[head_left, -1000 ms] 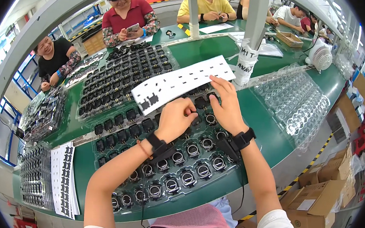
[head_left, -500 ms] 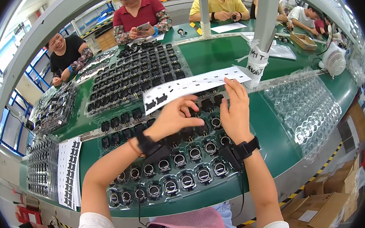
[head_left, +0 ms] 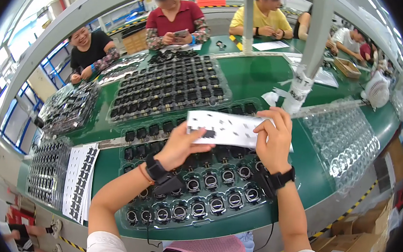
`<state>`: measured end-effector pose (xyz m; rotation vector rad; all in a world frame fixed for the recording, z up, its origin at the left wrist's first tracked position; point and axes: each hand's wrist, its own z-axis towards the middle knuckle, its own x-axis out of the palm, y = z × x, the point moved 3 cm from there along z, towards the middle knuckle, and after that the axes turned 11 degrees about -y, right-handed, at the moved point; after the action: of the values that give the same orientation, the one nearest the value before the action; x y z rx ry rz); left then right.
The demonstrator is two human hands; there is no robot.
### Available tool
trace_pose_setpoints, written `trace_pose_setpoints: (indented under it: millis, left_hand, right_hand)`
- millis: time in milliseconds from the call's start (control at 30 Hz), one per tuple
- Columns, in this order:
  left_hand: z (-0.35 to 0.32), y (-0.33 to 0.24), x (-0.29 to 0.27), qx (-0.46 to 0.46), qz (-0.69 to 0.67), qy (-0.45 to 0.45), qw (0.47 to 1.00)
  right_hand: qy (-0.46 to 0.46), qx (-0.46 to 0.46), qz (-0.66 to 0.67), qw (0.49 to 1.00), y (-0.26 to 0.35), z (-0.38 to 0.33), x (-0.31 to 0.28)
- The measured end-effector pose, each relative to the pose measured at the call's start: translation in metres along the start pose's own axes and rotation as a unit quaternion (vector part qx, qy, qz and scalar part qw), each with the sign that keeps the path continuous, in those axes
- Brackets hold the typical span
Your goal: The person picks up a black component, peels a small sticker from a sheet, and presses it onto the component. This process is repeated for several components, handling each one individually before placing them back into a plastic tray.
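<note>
The fingers (head_left: 199, 136) of the left hand (head_left: 181, 145) pinch the near left edge of a white sheet of small black stickers (head_left: 232, 128), thumb on top, while the right hand (head_left: 272, 141) clamps the sheet's right part between curled fingers and thumb. A second ago the sheet lay flat across the far end of the clear tray of round black parts (head_left: 197, 182), with both hands pressing down on it; half a second ago the hands were gathering at its near edge, and now it is lifted clear and held level above the tray's middle rows (the far cells it used to cover show again). Judging by that, the sheet has gone from resting to being in hand, so stickers can be peeled off over the parts. A second sticker sheet (head_left: 78, 182) lies on the green tabletop (head_left: 257, 78) to the left, well apart from both hands
</note>
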<state>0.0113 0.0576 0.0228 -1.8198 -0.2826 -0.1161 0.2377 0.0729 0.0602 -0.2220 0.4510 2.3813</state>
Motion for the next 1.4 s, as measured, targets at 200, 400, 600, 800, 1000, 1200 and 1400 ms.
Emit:
trace_pose_setpoints:
  millis: [200,400,600,800,1000,1200,1400]
  left_hand:
    - [-0.001,0.027,0.033,0.026,-0.077,0.173,0.981]
    - [-0.001,0.045,0.017,0.036,-0.091,0.133,0.986]
    - [-0.004,0.042,0.023,-0.027,-0.067,0.135,0.988]
    - [-0.002,0.055,0.018,0.024,-0.108,0.147,0.983]
    - [0.003,0.055,0.028,0.032,-0.121,0.151,0.981]
    - [-0.022,0.023,0.000,0.057,0.099,0.077,0.990]
    - [-0.003,0.046,0.019,0.050,-0.003,0.102,0.994]
  right_hand:
    - [0.203,-0.003,0.143,0.969,0.045,-0.018,0.004]
    - [0.226,0.054,0.128,0.964,0.045,-0.023,0.020]
    - [0.246,0.061,0.182,0.950,0.034,-0.028,0.024]
    - [0.277,0.107,0.234,0.926,0.055,-0.025,0.025]
    - [0.249,0.126,0.193,0.941,0.045,-0.029,0.020]
    - [0.219,0.092,0.211,0.948,0.046,-0.033,0.042]
    - [0.260,0.167,0.224,0.924,0.022,-0.032,0.022]
